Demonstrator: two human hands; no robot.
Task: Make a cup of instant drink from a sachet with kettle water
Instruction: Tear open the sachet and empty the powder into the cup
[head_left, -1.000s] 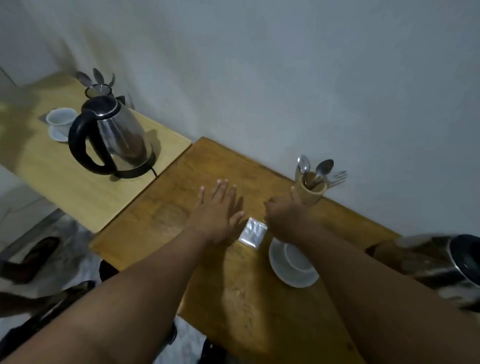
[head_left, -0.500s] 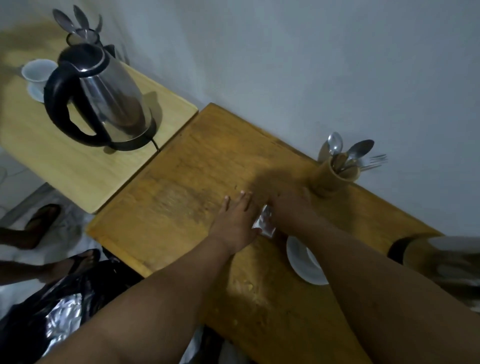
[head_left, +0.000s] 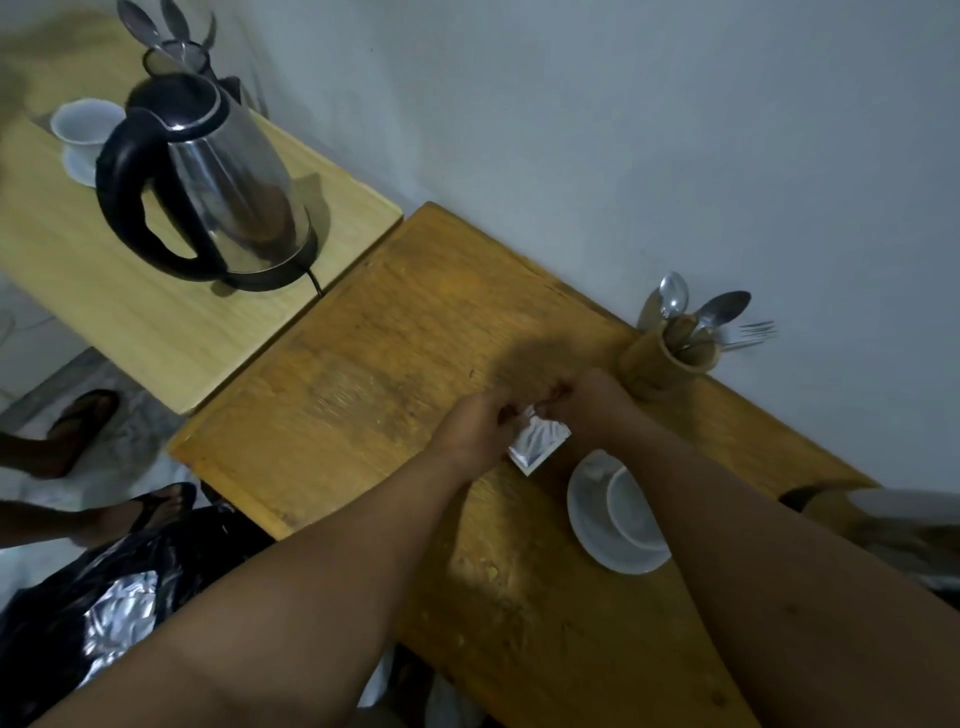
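**Sachet Held in Both Hands Ahead of Opening**

At the centre of the frame, the left hand (head_left: 475, 431) and the right hand (head_left: 587, 400) meet over the darker wooden table (head_left: 363, 374). Both hands pinch the far edge of a small silver sachet (head_left: 537, 441), fingertips close together. This two-point hold at one edge suits a tear, and the step in hand is judged to be opening the sachet. Whether the seal is already broken cannot be told; motion blur covers the fingertips.

The sachet hangs just above the tabletop, immediately left of the white cup (head_left: 631, 506) on its saucer (head_left: 597, 519). The cup sits at lower right of centre, partly behind the right forearm. Its position near the hands keeps the pour distance short once the sachet is open.

The steel kettle (head_left: 218, 182) with black handle stands on its base at upper left, on a separate lighter table (head_left: 130, 322), well apart from the cup. A second cup (head_left: 85, 127) and a utensil holder stand behind it. A wooden holder (head_left: 665, 364) with spoons and a fork stands against the wall at right of centre, near the right hand, convenient for stirring.

No brand, label or legible writing is visible on the sachet, the kettle or the cups.
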